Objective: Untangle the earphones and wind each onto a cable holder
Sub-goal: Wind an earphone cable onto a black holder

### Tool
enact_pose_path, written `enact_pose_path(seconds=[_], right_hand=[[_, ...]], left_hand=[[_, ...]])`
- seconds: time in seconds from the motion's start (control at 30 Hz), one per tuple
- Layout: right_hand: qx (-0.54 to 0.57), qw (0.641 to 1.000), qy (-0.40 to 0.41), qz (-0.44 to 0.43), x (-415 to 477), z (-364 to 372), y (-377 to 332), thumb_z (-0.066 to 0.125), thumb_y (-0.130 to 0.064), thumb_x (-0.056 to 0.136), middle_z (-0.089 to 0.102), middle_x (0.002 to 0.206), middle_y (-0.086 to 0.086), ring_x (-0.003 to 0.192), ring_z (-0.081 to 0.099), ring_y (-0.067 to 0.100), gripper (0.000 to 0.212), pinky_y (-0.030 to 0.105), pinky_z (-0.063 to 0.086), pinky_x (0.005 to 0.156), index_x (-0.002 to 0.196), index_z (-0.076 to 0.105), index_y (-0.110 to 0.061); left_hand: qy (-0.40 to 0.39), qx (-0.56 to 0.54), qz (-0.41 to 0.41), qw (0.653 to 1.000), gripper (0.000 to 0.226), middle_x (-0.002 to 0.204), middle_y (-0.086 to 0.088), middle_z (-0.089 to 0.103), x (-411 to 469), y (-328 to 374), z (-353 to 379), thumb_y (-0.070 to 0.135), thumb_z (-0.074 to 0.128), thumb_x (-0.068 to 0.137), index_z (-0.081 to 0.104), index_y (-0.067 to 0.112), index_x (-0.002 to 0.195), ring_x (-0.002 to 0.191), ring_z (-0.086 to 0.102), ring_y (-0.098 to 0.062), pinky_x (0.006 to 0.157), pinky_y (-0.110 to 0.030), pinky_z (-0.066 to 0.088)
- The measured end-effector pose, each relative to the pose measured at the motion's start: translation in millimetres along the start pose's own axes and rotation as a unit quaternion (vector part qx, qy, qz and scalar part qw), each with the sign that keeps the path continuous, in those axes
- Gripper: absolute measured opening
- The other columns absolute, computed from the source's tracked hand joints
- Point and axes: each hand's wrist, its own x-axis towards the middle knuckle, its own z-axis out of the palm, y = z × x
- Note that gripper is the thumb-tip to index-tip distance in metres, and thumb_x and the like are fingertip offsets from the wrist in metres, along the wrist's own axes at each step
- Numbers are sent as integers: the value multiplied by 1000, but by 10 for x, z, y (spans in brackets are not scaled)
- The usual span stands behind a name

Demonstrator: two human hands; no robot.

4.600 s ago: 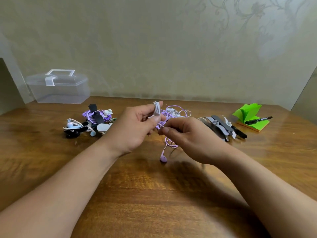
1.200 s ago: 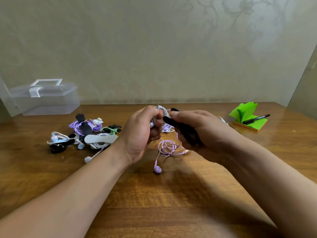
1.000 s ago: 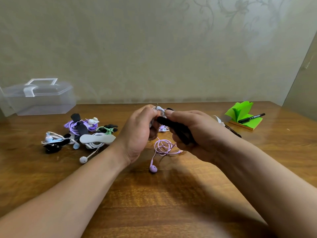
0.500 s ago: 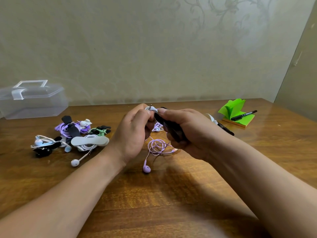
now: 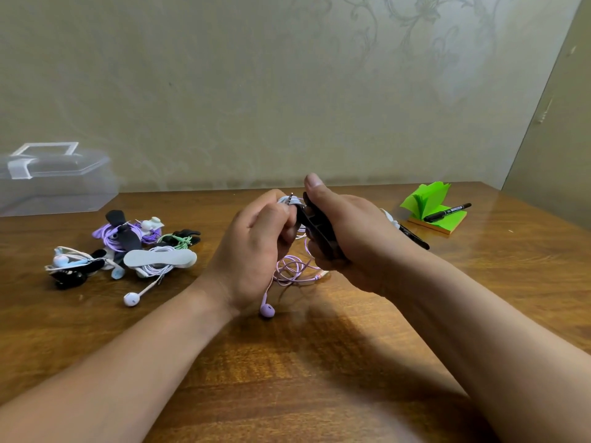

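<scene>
My left hand (image 5: 256,244) grips a small coil of white earphone cable (image 5: 287,201), its metal jack sticking up beside my fingers. My right hand (image 5: 348,231) holds a black cable holder (image 5: 316,231) pressed against that coil, thumb raised at its top. Below both hands a pink earphone cable (image 5: 292,270) lies looped on the table, one earbud (image 5: 267,310) near my left wrist. Other holders (image 5: 412,238) lie mostly hidden behind my right hand.
A pile of wound earphones on holders (image 5: 128,247) lies at the left, with a loose white earbud (image 5: 131,298) in front. A clear plastic box (image 5: 54,180) stands at the back left. Green sticky notes (image 5: 431,206) with a black pen (image 5: 447,212) sit at the back right.
My right hand let go of the cable and picked up a black holder, bringing it against the white coil in my left hand. Over the last second my right thumb lifted.
</scene>
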Motion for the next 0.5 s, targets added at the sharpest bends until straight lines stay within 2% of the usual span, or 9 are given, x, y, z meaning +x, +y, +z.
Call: enact_pose_path(seconds=[0.13, 0.2, 0.27, 0.37, 0.5], right_hand=[[20, 1000, -11, -21, -35, 2, -16, 48, -50, 108, 37, 58, 6, 49, 29, 18, 54, 30, 17, 50, 70, 56, -13], [-10, 998, 5, -65, -22, 13, 12, 49, -55, 106, 42, 65, 10, 55, 34, 21, 54, 30, 25, 50, 75, 60, -13], [-31, 992, 27, -116, -32, 35, 31, 51, -63, 100, 43, 74, 10, 62, 38, 22, 51, 34, 29, 56, 86, 56, -14], [-17, 983, 40, -177, -86, 50, 7, 50, -54, 106, 40, 69, 6, 59, 38, 18, 44, 32, 30, 56, 85, 49, -15], [49, 975, 18, -218, -182, 97, -72, 49, -44, 107, 38, 73, 7, 65, 37, 20, 39, 34, 32, 58, 81, 48, -15]], left_hand=[[-1, -30, -7, 1000, 24, 70, -8, 38, -25, 24, 33, 23, 41, 93, 40, 8, 74, 60, 35, -17, 53, -28, 32], [-12, 38, 37, 999, 27, 70, -17, 31, -60, 41, 55, 22, 40, 97, 36, 3, 78, 63, 28, -30, 53, -39, 30], [-20, 121, 105, 987, 28, 68, -18, 32, -90, 79, 72, 23, 41, 101, 38, 6, 78, 63, 29, -34, 52, -46, 30], [-11, 215, 224, 951, 26, 66, -1, 34, -113, 139, 67, 21, 39, 99, 38, 7, 77, 60, 31, -12, 55, -30, 30], [-2, 290, 299, 909, 16, 76, 13, 35, -132, 226, 75, 19, 39, 97, 40, 14, 82, 67, 37, -7, 63, -18, 28]])
